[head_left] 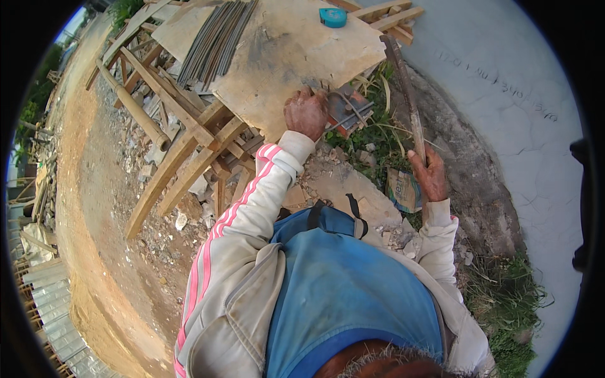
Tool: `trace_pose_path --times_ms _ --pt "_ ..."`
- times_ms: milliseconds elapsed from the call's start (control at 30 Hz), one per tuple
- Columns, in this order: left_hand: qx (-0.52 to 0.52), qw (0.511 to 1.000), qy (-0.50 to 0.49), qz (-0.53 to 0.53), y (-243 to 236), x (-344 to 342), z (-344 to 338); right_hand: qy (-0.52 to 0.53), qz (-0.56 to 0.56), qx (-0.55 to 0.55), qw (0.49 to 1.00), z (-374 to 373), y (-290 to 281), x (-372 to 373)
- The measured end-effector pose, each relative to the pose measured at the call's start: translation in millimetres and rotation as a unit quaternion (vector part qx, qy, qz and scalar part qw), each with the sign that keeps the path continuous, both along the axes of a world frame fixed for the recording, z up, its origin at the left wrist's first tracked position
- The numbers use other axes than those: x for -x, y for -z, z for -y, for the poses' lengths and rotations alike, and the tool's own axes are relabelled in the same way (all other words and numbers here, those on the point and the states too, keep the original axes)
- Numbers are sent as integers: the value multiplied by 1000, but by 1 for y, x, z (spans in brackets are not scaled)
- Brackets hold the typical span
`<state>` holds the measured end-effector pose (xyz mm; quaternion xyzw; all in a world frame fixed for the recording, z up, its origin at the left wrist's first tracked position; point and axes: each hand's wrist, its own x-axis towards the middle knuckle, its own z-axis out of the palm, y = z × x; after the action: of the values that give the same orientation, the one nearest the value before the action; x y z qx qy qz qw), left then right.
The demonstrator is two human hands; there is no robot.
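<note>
Head view: person bent over a plywood work surface (296, 50) set on a rough timber frame (189, 145), seen from above.
Left hand (305, 113): at the near edge of the surface, knuckles up, its grip curled down onto bent steel wire stirrups (343, 107); fingertips hidden under the hand, so how tight the hold is cannot be told.
Right hand (430, 173): lower and to the right, off the surface, its grip wrapped closed around a long bar (406, 94).
Bar axis: runs from the right hand up and slightly left, its far end meeting the right edge of the surface.
Key relation: stirrups lie just right of the left hand, touching it; the bar passes near their right side, apart from them. Left hand is the nearer one to the stirrups.
Stirrup lie: flat at the surface edge, partly overhanging a red brick and grass.
Other items: straight rod bundle (214, 38) at the far left of the surface; teal tape measure (333, 17) at the far edge; pale concrete wall (504, 94) at right.
</note>
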<state>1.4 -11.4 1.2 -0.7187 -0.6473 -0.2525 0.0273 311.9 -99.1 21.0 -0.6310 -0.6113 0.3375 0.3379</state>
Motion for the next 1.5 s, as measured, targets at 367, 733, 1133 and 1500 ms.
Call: trace_pose_path --times_ms 367,733,1133,1500 --pt "-32 999 -15 -19 0 -4 1 -39 311 76 947 1 -4 -84" --pt "16 997 -27 -68 -7 -8 4 -158 359 -2 920 -76 -15 -100" --pt "48 996 -19 -70 -13 -9 7 -201 405 -33 891 -121 -14 -105" --pt "30 996 -27 -75 -10 -10 5 -195 401 -78 892 -112 1 -104"
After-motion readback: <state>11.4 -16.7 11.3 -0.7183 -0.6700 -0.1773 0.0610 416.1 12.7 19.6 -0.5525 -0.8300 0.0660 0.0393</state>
